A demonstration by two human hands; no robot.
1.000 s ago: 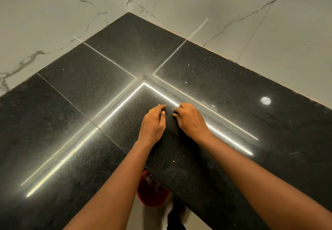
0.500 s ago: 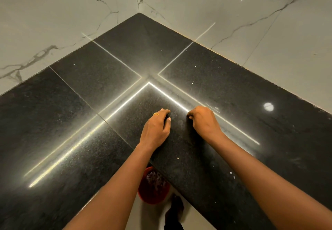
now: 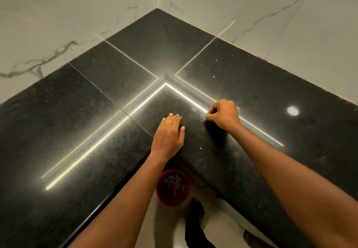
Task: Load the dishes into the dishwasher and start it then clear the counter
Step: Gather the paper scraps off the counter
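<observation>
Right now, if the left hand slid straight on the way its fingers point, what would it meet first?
Nothing on the counter: the left hand has bare black stone ahead, then probably the marble wall by the corner.

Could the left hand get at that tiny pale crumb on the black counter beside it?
Probably yes. The crumb lies on bare counter just right of the left hand, with nothing between them; the right hand is farther back.
</observation>
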